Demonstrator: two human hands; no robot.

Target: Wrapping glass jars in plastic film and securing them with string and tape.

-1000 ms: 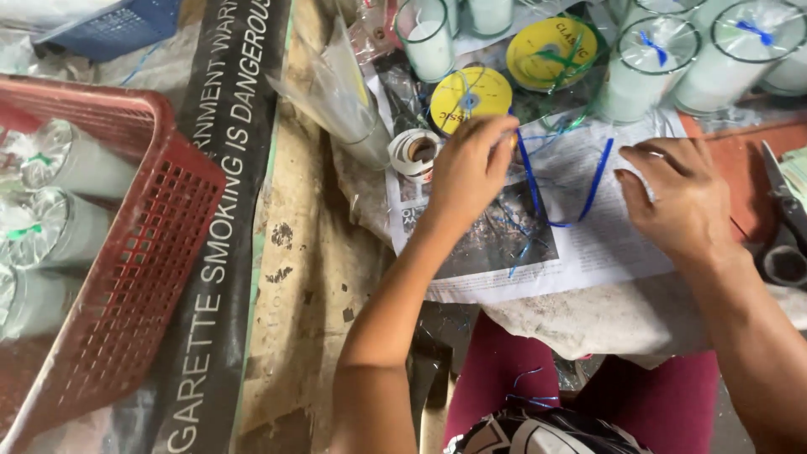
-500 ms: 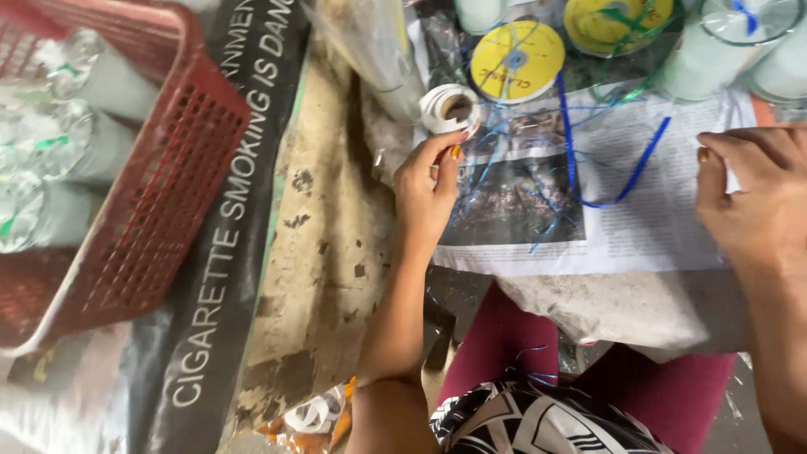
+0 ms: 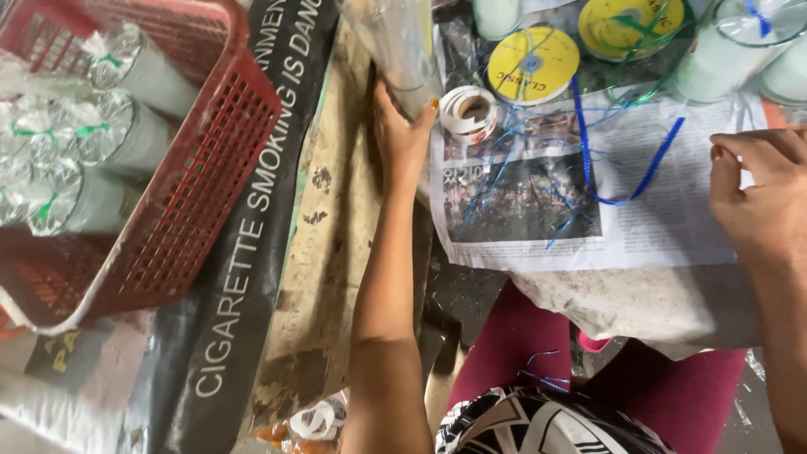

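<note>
Since the earlier frame the left hand [image 3: 402, 134] has moved up from the tape roll [image 3: 469, 113] to the clear plastic sheets [image 3: 395, 42], fingers closing on their lower edge. The right hand [image 3: 761, 202] rests half-curled on the newspaper [image 3: 672, 227], holding nothing. The slippery sheets could slide out of this light grip.

Soft even daylight, faint shadows, slight motion blur.

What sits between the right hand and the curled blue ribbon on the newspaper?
Nothing visible. The right hand rests on the newspaper sheet, and only bare paper separates it from the curled blue ribbon. The left hand is off at the clear glass tumbler, beside the white tape roll.
</note>
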